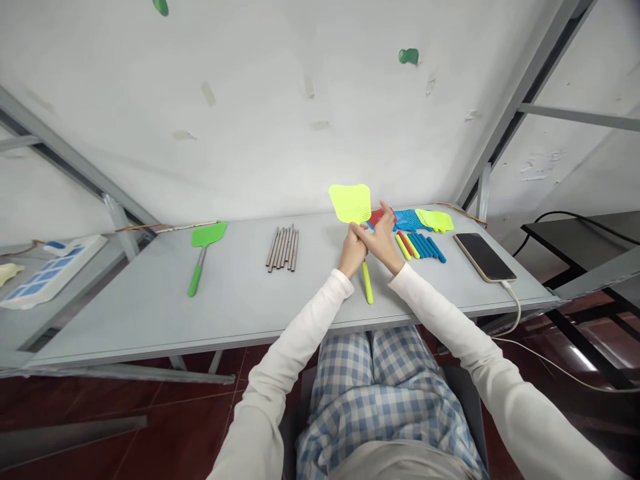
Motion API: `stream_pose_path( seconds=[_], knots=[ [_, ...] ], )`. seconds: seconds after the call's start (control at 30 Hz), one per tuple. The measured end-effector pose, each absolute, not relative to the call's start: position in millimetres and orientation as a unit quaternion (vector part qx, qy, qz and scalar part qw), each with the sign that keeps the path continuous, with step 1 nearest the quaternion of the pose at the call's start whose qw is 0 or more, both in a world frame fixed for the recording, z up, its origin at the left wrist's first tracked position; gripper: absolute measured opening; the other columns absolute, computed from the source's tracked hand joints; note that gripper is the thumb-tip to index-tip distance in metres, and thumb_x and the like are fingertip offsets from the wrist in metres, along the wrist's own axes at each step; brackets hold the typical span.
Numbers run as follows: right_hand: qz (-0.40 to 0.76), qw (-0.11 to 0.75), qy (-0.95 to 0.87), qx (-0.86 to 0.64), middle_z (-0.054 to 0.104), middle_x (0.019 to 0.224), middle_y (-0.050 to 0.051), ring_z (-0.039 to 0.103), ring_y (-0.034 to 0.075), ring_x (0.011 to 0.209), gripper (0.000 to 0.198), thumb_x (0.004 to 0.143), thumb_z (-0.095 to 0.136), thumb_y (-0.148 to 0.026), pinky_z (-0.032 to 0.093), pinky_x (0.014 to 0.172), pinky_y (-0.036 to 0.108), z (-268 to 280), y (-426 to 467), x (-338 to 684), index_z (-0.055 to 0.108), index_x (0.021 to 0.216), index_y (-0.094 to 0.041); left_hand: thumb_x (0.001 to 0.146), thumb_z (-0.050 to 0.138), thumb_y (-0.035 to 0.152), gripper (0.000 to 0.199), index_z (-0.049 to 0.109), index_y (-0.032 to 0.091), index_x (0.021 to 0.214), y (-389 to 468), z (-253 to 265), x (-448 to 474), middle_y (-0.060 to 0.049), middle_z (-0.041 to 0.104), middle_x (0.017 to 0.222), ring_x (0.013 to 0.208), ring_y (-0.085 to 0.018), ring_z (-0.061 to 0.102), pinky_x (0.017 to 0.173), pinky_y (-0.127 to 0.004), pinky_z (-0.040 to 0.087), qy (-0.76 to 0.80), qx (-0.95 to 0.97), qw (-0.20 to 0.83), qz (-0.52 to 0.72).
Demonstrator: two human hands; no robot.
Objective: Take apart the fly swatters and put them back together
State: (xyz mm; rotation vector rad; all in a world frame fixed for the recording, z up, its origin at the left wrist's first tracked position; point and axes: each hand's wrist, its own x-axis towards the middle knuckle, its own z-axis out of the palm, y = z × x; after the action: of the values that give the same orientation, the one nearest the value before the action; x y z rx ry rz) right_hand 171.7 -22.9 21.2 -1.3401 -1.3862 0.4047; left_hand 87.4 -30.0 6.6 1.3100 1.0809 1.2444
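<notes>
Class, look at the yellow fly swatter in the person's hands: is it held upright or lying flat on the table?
Upright. The yellow fly swatter has its head raised above both hands, left hand and right hand, with the handle pointing down toward the table.

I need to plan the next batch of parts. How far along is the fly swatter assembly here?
Done: one green swatter lies whole on the table. In hand: the left hand and right hand hold a yellow swatter together, with its handle hanging below. Left: a row of metal rods, loose coloured handles and loose swatter heads.
</notes>
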Motion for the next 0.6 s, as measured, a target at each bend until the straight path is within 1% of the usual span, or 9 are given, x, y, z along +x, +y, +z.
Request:
stream_pose_path(
  seconds=[0.03, 0.07, 0.13, 0.17, 0.3, 0.4, 0.47, 0.53, 0.6],
  knots=[
    [0.141, 0.54, -0.599, -0.574, 0.039, 0.138, 0.021, 0.028, 0.033, 0.136, 0.085, 0.071, 0.063, -0.065, 0.027, 0.11, 0.052, 22.8, -21.1, 172.4, 0.038, 0.134, -0.015, 0.089, 0.05, 0.021, 0.009, 0.047, 0.02, 0.098, -29.3, 5.3, 88.0, 0.003, 0.054, 0.071, 0.058, -0.008, 0.051, 0.055, -0.021, 0.039, 0.442, 0.56, 0.47, 0.52],
    [0.14, 0.524, -0.613, -0.574, 0.039, 0.138, 0.021, 0.029, 0.034, 0.136, 0.085, 0.071, 0.062, -0.066, 0.025, 0.11, 0.053, 24.8, -18.6, 173.9, 0.038, 0.134, -0.014, 0.087, 0.053, 0.018, 0.014, 0.048, 0.02, 0.101, -28.9, 4.6, 88.4, 0.0, 0.058, 0.08, 0.069, -0.01, 0.056, 0.063, -0.022, 0.043, 0.433, 0.579, 0.448, 0.525],
    [0.178, 0.5, -0.63, -0.567, 0.046, 0.132, 0.02, 0.038, 0.034, 0.129, 0.084, 0.071, 0.062, -0.067, 0.03, 0.108, 0.05, 28.6, -12.5, 178.3, 0.041, 0.133, -0.014, 0.087, 0.053, 0.017, 0.019, 0.048, 0.02, 0.105, -28.5, 4.4, 88.7, -0.003, 0.061, 0.093, 0.085, -0.013, 0.059, 0.074, -0.024, 0.044, 0.418, 0.606, 0.428, 0.524],
    [0.194, 0.496, -0.637, -0.557, 0.05, 0.13, 0.019, 0.042, 0.033, 0.126, 0.084, 0.071, 0.061, -0.068, 0.033, 0.106, 0.049, 29.7, -9.8, 180.4, 0.042, 0.133, -0.015, 0.088, 0.051, 0.018, 0.018, 0.048, 0.02, 0.106, -28.3, 4.7, 88.7, -0.004, 0.061, 0.093, 0.086, -0.014, 0.059, 0.076, -0.025, 0.044, 0.417, 0.614, 0.425, 0.517],
    [0.181, 0.493, -0.671, -0.523, 0.057, 0.123, 0.017, 0.051, 0.031, 0.117, 0.073, 0.081, 0.049, -0.068, 0.037, 0.101, 0.043, 27.4, -5.5, 182.5, 0.045, 0.134, -0.017, 0.093, 0.045, 0.025, 0.006, 0.048, 0.021, 0.091, -24.9, 6.5, 87.4, -0.003, 0.059, 0.082, 0.076, -0.015, 0.056, 0.074, -0.028, 0.042, 0.46, 0.61, 0.399, 0.507],
    [0.167, 0.463, -0.684, -0.538, 0.065, 0.102, 0.015, 0.059, 0.029, 0.101, 0.063, 0.089, 0.036, -0.064, 0.04, 0.091, 0.04, 21.5, -5.3, 179.2, 0.051, 0.129, -0.017, 0.093, 0.045, 0.028, 0.014, 0.043, 0.022, 0.081, -19.3, 6.8, 85.7, -0.001, 0.056, 0.076, 0.071, -0.015, 0.054, 0.071, -0.028, 0.041, 0.492, 0.602, 0.39, 0.493],
    [0.152, 0.445, -0.69, -0.55, 0.067, 0.091, 0.013, 0.061, 0.027, 0.091, 0.054, 0.094, 0.032, -0.057, 0.041, 0.087, 0.038, 17.5, -3.4, 176.8, 0.055, 0.123, -0.018, 0.094, 0.044, 0.03, 0.018, 0.041, 0.023, 0.078, -14.7, 5.6, 84.5, 0.0, 0.054, 0.073, 0.067, -0.014, 0.052, 0.068, -0.027, 0.04, 0.506, 0.597, 0.392, 0.485],
    [0.138, 0.439, -0.692, -0.557, 0.067, 0.086, 0.011, 0.061, 0.025, 0.086, 0.042, 0.096, 0.033, -0.047, 0.04, 0.085, 0.037, 13.3, 0.1, 173.9, 0.059, 0.113, -0.019, 0.094, 0.045, 0.031, 0.02, 0.041, 0.022, 0.076, -10.1, 2.9, 83.6, 0.001, 0.051, 0.069, 0.063, -0.013, 0.051, 0.064, -0.026, 0.039, 0.51, 0.579, 0.407, 0.489],
    [0.152, 0.457, -0.672, -0.562, 0.066, 0.083, 0.009, 0.06, 0.023, 0.082, 0.033, 0.095, 0.036, -0.041, 0.041, 0.082, 0.034, 8.5, 4.5, 169.5, 0.06, 0.099, -0.019, 0.094, 0.045, 0.035, 0.021, 0.043, 0.022, 0.078, -6.0, -1.3, 84.1, 0.002, 0.048, 0.064, 0.057, -0.011, 0.048, 0.058, -0.024, 0.038, 0.49, 0.545, 0.462, 0.499]
  ],
)
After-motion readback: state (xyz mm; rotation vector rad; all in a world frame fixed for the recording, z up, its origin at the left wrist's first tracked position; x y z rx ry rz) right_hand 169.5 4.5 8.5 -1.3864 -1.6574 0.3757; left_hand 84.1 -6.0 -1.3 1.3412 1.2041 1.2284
